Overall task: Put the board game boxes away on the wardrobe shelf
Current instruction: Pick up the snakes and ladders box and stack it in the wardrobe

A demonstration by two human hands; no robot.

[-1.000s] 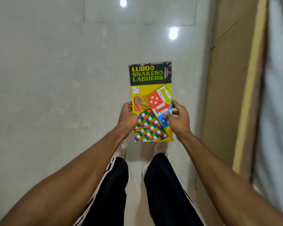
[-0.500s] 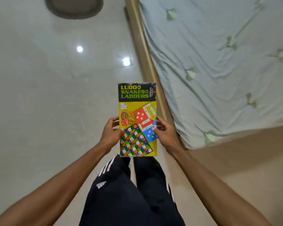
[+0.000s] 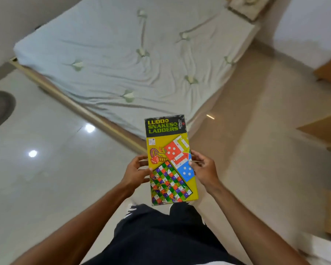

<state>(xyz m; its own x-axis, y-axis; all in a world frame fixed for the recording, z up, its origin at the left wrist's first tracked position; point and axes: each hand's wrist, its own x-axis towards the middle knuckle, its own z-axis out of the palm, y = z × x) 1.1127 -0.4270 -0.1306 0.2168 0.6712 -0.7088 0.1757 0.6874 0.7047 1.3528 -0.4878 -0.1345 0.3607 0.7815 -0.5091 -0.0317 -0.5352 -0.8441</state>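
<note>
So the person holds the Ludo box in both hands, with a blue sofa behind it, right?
Not quite. Both hands, left and right, do hold the Ludo box, but the head view shows a bed with a pale sheet behind it, not a blue sofa.

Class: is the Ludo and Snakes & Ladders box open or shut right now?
Shut. The board game box shows its full printed lid with no gap or raised flap, held flat between the left hand and right hand.

The board game box sits between both hands, bed beyond.
</note>
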